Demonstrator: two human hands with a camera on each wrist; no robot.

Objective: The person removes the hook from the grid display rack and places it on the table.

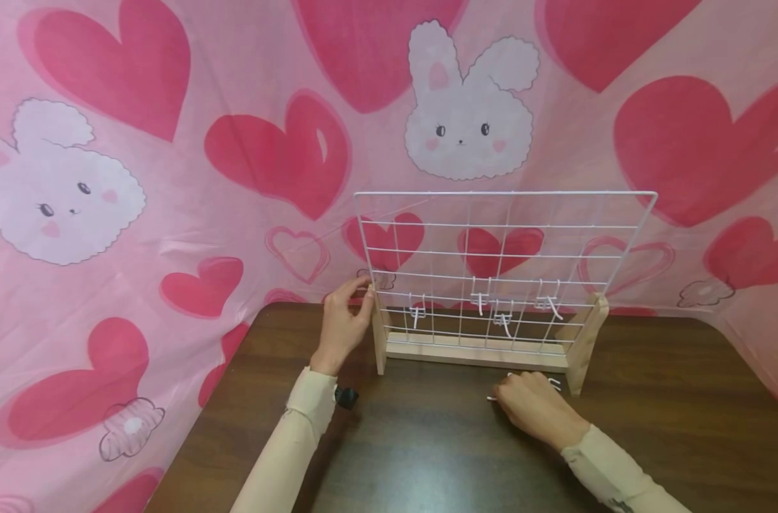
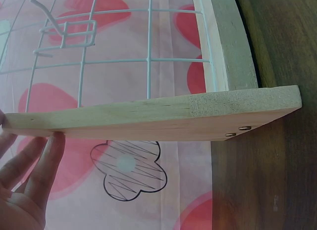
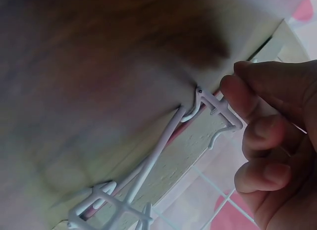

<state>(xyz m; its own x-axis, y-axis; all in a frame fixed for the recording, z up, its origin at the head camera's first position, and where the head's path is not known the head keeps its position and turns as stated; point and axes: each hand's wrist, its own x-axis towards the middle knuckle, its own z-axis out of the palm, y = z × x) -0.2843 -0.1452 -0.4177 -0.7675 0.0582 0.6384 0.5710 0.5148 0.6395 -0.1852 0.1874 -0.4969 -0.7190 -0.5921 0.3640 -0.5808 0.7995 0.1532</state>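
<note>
A white wire grid rack (image 1: 504,254) stands on wooden side panels. My left hand (image 1: 344,324) is at its left panel (image 1: 380,335); in the left wrist view the fingertips (image 2: 55,141) rest against that panel's outer face near one end. Low over the table, my right hand (image 1: 539,410) has its fingers curled. In the right wrist view thumb and index fingertip pinch a white hook (image 3: 230,118), its arm passing behind the index finger. Another white hook (image 3: 114,207) lies close by, its long prong pointing toward the hand.
Several white hooks hang on the grid's lower rows, among them one at the left (image 1: 417,312) and one at the right (image 1: 548,303). A wooden crossbar (image 1: 475,350) joins the side panels. Behind the brown table (image 1: 421,434) hangs a pink cloth (image 1: 235,35) with hearts and rabbits.
</note>
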